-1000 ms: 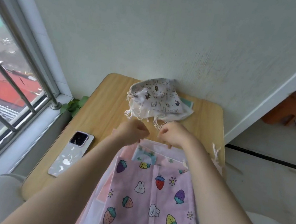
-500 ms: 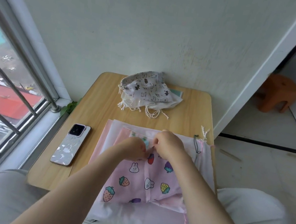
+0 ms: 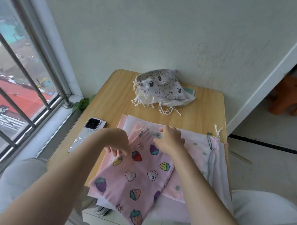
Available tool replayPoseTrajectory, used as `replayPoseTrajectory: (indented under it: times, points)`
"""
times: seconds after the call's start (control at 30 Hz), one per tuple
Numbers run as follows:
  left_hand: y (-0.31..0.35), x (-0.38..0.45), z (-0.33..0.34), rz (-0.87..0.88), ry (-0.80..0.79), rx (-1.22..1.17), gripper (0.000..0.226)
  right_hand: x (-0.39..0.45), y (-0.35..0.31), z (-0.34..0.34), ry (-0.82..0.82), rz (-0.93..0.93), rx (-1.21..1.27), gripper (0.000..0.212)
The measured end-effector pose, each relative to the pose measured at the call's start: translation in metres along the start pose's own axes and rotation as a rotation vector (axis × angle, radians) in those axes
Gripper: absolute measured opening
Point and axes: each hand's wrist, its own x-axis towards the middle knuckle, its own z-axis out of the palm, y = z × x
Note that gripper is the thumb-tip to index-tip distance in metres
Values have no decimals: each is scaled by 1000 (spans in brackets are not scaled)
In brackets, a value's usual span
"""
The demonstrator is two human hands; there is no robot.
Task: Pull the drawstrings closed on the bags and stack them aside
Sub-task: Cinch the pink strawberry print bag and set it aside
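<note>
Pink strawberry bag [image 3: 133, 180] pinched by right hand [image 3: 170, 141], left hand [image 3: 117, 142] loosely spread

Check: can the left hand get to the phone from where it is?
Probably yes. The left hand hovers over the strawberry-print bag, and the phone lies just to its left on bare table, nothing between them.
</note>
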Motion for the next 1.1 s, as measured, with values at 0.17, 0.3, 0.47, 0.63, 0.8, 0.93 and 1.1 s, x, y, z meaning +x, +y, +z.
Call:
replayPoseTrajectory:
  times: [0.17, 0.3, 0.47, 0.63, 0.8, 0.93, 1.1]
  points:
    - [-11, -1, 2, 0, -79, -165, 38, -3, -21, 15, -117, -92, -54, 35]
    - [-13, 14, 15, -28, 185, -517, 48, -8, -27, 21, -116, -152, -148, 12]
    - [-9, 22, 28, 40, 371, -1104, 39, -20, -28, 17, -80, -308, 105, 16]
    - [-9, 23, 25, 191, 390, -1773, 29, -26, -17, 12, -40, -269, 235, 20]
    - [-20, 22, 23, 176, 442, -1810, 21, -21, 2, 11, -20, -155, 355, 16]
    - [-9, 22, 30, 25, 562, -1101, 24, -23, -4, 12, 7, -222, 428, 12]
    - [1, 16, 28, -164, 699, -661, 60, -27, -7, 14, 79, -245, 462, 14]
